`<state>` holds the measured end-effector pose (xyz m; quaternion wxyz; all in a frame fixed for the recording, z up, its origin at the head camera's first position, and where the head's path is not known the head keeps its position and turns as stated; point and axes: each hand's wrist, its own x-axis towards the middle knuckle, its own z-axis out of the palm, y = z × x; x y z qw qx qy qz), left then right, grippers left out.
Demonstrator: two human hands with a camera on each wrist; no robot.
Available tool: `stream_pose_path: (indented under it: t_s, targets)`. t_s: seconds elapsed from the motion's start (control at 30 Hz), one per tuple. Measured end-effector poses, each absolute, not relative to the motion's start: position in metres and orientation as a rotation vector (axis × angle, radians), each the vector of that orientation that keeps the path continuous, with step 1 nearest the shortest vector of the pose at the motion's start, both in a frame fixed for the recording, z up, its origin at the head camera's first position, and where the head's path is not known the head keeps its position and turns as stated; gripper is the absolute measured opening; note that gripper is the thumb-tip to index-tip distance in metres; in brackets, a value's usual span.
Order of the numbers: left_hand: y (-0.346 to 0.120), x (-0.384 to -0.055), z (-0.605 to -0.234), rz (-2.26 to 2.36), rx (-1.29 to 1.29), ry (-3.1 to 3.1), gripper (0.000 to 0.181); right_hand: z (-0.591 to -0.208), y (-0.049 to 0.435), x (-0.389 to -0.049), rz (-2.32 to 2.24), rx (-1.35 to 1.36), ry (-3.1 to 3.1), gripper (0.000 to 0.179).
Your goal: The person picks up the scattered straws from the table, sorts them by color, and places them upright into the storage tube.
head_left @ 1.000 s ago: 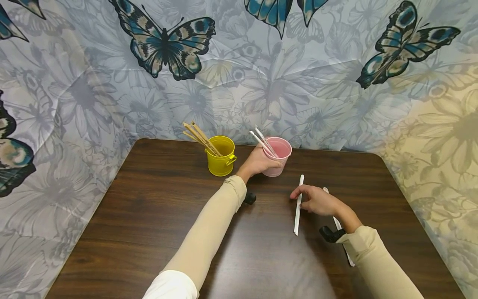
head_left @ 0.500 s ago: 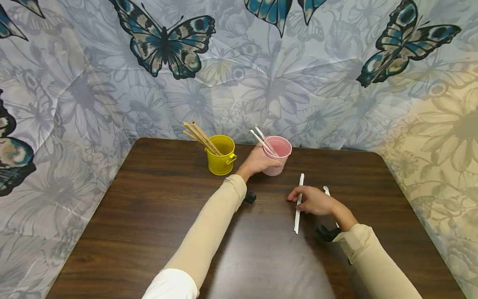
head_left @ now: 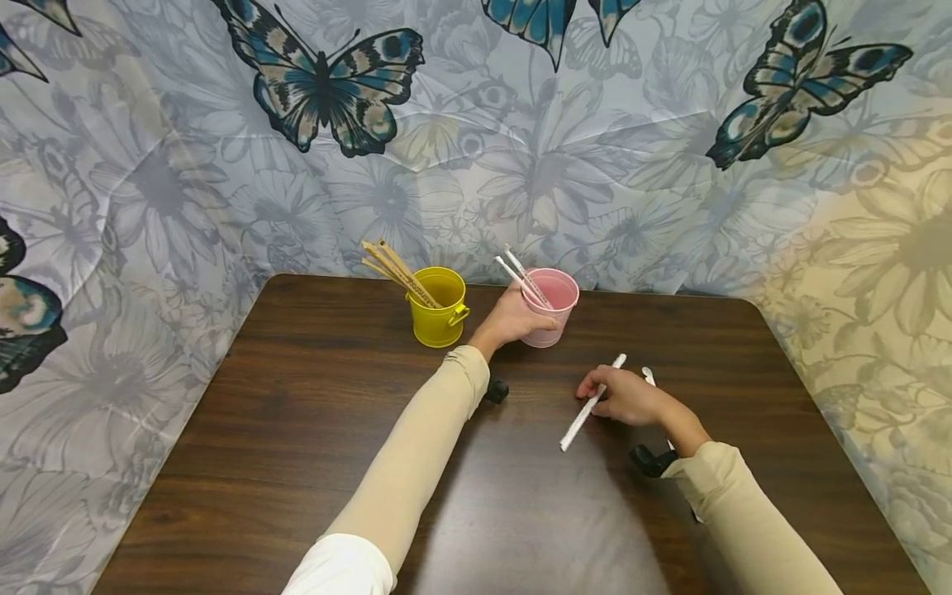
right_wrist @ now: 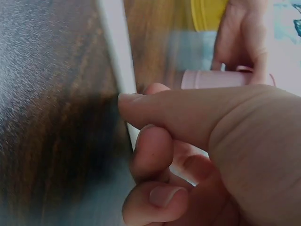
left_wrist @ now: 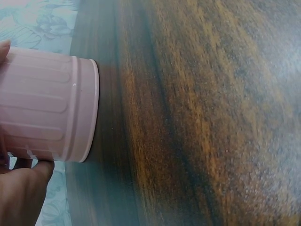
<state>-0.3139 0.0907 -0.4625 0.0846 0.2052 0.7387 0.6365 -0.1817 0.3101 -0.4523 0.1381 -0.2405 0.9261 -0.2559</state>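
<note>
My left hand (head_left: 509, 320) grips the pink bucket (head_left: 561, 310) from its left side, thumb across the front. In the left wrist view the bucket's ribbed wall (left_wrist: 37, 103) shows, with its base at the wood. Two white straws (head_left: 516, 273) lean out of it. With thumb and fingers my right hand (head_left: 632, 398) pinches a white paper-wrapped straw (head_left: 577, 427) near its middle. It slants over the table, its far end to the right. The right wrist view shows the thumb (right_wrist: 150, 106) against this straw (right_wrist: 117, 42). Another white straw (head_left: 649, 376) lies partly hidden behind the right wrist.
Just left of the pink bucket stands a yellow bucket (head_left: 437, 330) holding several tan printed sticks (head_left: 402, 273). Both are near the far edge of the dark wooden table (head_left: 312, 397). A butterfly-patterned cloth (head_left: 550, 165) hangs right behind that edge.
The straw in my right hand has turned from nearly upright in the view to a slant, near end leftward, far end rightward. My left hand stays on the pink bucket.
</note>
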Motion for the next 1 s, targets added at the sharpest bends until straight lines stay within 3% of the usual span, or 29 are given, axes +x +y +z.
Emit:
stream_pose_path:
  t_s: [0.43,0.83,1.0]
  targets:
    - [0.09,-0.314,-0.462,1.896,0.618,2.195,0.081,-0.45,0.299,-0.185,-0.614,-0.746,2.681,0.01]
    - [0.088,-0.313,-0.462,1.885,0.613,2.185,0.084,-0.447,0.298,-0.185,-0.679,-0.765,2.732,0.013]
    - [0.089,-0.314,-0.462,1.872,0.621,2.2,0.083,-0.44,0.297,-0.185,-0.75,-0.774,2.817,0.007]
